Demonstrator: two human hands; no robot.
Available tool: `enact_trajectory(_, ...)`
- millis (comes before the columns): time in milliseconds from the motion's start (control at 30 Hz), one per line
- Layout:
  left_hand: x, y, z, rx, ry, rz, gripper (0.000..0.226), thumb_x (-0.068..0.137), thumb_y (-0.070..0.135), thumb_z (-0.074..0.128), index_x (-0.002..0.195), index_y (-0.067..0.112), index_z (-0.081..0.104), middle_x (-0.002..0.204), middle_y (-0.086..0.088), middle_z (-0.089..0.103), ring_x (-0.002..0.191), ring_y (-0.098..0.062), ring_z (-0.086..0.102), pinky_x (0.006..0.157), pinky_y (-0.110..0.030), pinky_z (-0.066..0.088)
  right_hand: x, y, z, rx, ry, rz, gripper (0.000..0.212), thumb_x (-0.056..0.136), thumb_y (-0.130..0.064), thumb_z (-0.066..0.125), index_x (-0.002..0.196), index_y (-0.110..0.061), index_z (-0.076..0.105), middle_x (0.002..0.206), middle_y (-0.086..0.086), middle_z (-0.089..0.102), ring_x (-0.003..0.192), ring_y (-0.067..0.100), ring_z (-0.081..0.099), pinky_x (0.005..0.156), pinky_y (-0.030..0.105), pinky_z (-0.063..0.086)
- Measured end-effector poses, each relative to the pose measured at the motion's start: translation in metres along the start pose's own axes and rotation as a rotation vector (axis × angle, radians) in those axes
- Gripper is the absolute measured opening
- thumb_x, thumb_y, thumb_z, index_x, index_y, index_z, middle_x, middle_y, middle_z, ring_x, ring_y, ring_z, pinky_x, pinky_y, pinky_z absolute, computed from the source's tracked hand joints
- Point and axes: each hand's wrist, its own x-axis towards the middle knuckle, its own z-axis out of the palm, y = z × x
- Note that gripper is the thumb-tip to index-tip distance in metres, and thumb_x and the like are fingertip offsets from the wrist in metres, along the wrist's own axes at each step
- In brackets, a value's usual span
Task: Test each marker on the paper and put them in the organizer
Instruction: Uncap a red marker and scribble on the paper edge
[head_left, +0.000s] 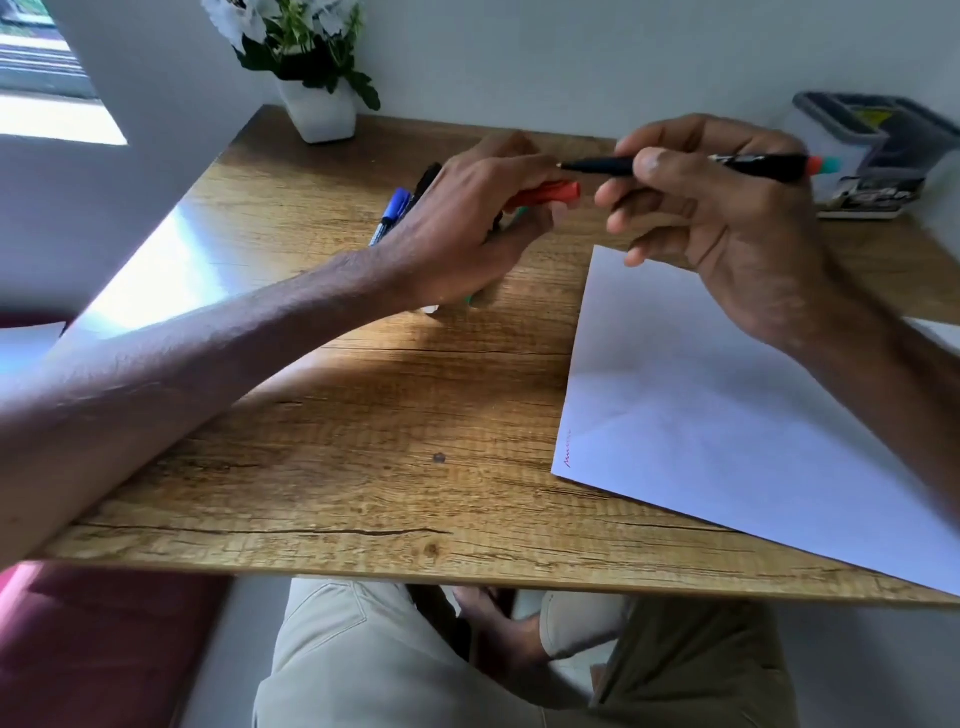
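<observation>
My right hand (727, 218) grips an uncapped black marker (675, 166), held level above the table with its tip pointing left and an orange and teal end at the right. My left hand (467, 223) holds the marker's red cap (550, 193) just left of the tip, a small gap between them. Under my left hand lie more markers, a blue-capped one (392, 210) and a black one (428, 176) showing. The white paper (727, 415) lies at the right with a small red scribble (566, 449) near its lower left corner. The grey organizer (862, 150) stands at the back right.
A white pot of white flowers (317, 109) stands at the table's back edge. The wooden table (363, 415) has bare surface in the middle and front. A wall runs behind; a window lies at the far left. My knees show below the front edge.
</observation>
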Motion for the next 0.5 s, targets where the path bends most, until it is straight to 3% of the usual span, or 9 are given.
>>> enact_trajectory(200,-0.001,-0.002,-0.001,-0.023,-0.032,-0.044,0.034,0.101,0.032,0.064,0.131,0.018,0.07,0.101,0.013,0.057,0.078,0.018,0.05,0.072,0.0,0.033,0.0,0.035,0.0,0.054,0.04,0.016,0.014,0.096,-0.003,0.058,0.1,-0.004,0.071,0.077,0.008,0.067,0.064,0.019,0.059,0.054,0.029,0.053)
enact_trajectory(333,-0.002,-0.001,0.0,-0.057,-0.063,-0.087,0.035,0.1,0.034,0.065,0.132,0.023,0.07,0.103,0.013,0.064,0.079,0.015,0.055,0.07,0.0,0.037,-0.004,0.042,0.001,0.058,0.052,0.014,0.011,0.091,-0.007,0.06,0.094,-0.004,0.07,0.073,0.009,0.065,0.061,0.018,0.056,0.051,0.028,0.05)
enact_trajectory(500,-0.002,0.0,0.002,-0.082,-0.082,-0.092,0.035,0.097,0.031,0.066,0.131,0.027,0.071,0.108,0.009,0.072,0.082,-0.005,0.063,0.074,-0.009,0.045,-0.002,0.042,0.002,0.052,0.042,-0.013,0.012,0.088,-0.011,0.064,0.093,-0.003,0.07,0.071,0.008,0.065,0.06,0.017,0.055,0.05,0.027,0.049)
